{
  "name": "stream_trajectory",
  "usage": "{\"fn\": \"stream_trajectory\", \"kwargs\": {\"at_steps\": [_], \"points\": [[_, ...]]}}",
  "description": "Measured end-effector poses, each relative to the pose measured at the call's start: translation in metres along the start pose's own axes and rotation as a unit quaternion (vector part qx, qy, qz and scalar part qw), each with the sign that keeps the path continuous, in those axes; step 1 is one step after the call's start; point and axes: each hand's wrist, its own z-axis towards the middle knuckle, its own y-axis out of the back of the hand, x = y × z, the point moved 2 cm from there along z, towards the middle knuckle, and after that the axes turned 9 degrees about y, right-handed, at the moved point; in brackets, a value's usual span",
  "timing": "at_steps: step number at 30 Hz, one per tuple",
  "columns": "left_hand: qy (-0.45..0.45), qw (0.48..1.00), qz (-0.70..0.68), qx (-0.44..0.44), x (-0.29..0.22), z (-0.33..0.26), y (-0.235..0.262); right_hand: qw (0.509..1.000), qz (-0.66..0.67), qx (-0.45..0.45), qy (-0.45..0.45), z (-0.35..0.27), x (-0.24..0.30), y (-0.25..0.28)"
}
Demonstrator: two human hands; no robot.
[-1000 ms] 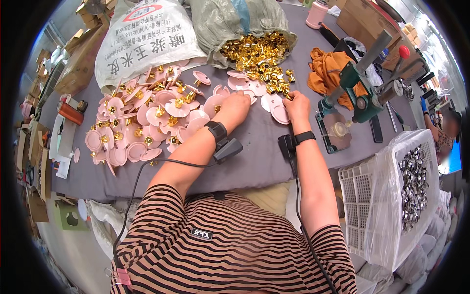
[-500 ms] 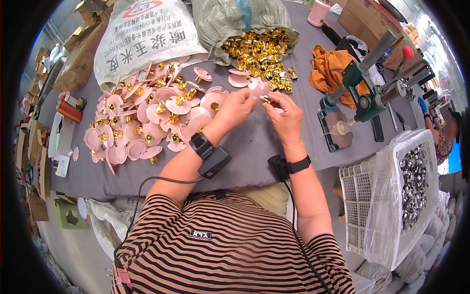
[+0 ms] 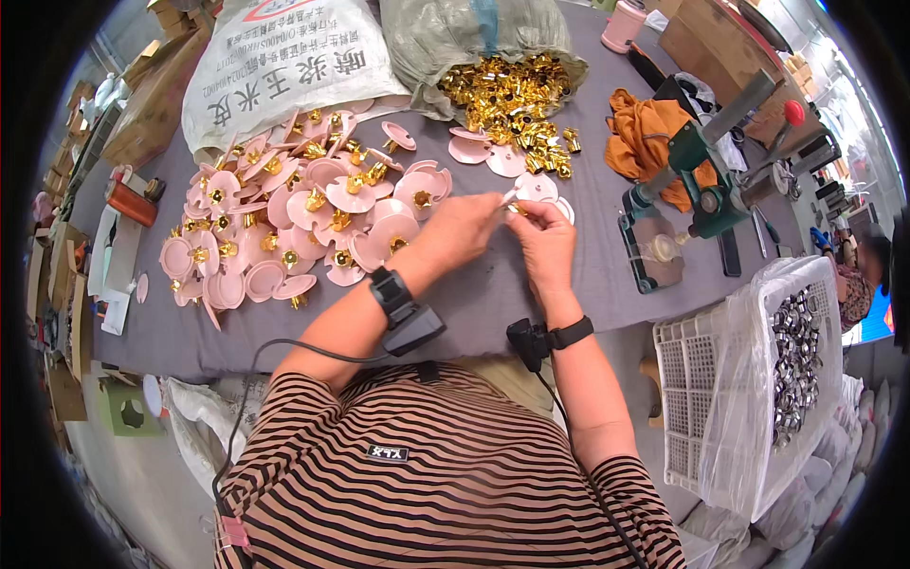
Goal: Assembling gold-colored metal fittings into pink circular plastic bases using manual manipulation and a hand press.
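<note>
My left hand (image 3: 462,230) is closed on a pale pink disc (image 3: 510,199), which shows nearly edge-on at the fingertips. Close against it, my right hand (image 3: 547,245) pinches a small gold metal fitting (image 3: 515,209), mostly covered by the fingers. Just beyond the right hand lie loose pink discs (image 3: 537,187). A heap of pink discs with gold fittings (image 3: 308,211) spreads to the left of my hands. Farther back, loose gold fittings (image 3: 517,100) spill from the mouth of a grey-green sack (image 3: 408,57).
A white woven sack (image 3: 284,85) lies at the back left. On the right stand a green hand press (image 3: 697,185) and an orange cloth (image 3: 645,133). A white plastic crate (image 3: 687,408) with silver metal rings is at the lower right. Another person (image 3: 858,275) sits at far right.
Both hands have drawn slightly nearer to me and closer together. The held pink disc has turned edge-on. Loose discs beyond my right hand have come into sight.
</note>
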Motion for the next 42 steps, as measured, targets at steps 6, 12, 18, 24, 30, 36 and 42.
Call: {"fn": "stream_trajectory", "kwargs": {"at_steps": [6, 12, 18, 24, 30, 36, 42], "points": [[0.191, 0.978, 0.01, -0.076, 0.041, 0.008, 0.113, 0.988, -0.148, 0.029, 0.033, 0.052, 0.031, 0.033], [0.091, 0.973, 0.09, -0.195, 0.044, 0.015, 0.107, 0.844, -0.455, 0.089, 0.268, 0.115, -0.017, 0.039], [0.129, 0.991, 0.03, 0.009, 0.031, 0.053, -0.036, 0.784, -0.566, 0.092, 0.236, 0.118, -0.04, 0.011], [0.116, 0.988, 0.097, -0.044, 0.024, 0.085, -0.086, 0.832, -0.503, 0.086, 0.217, 0.116, -0.038, 0.041], [0.189, 0.973, 0.111, 0.069, 0.028, 0.107, -0.09, 0.967, -0.202, -0.095, 0.126, 0.058, -0.032, 0.078], [0.254, 0.959, -0.066, 0.104, 0.032, 0.111, -0.08, 0.984, -0.04, -0.155, 0.079, 0.048, -0.045, 0.085], [0.3, 0.919, -0.239, 0.085, -0.007, 0.075, -0.04, 0.993, -0.037, -0.086, 0.076, 0.037, -0.016, 0.077]]}}
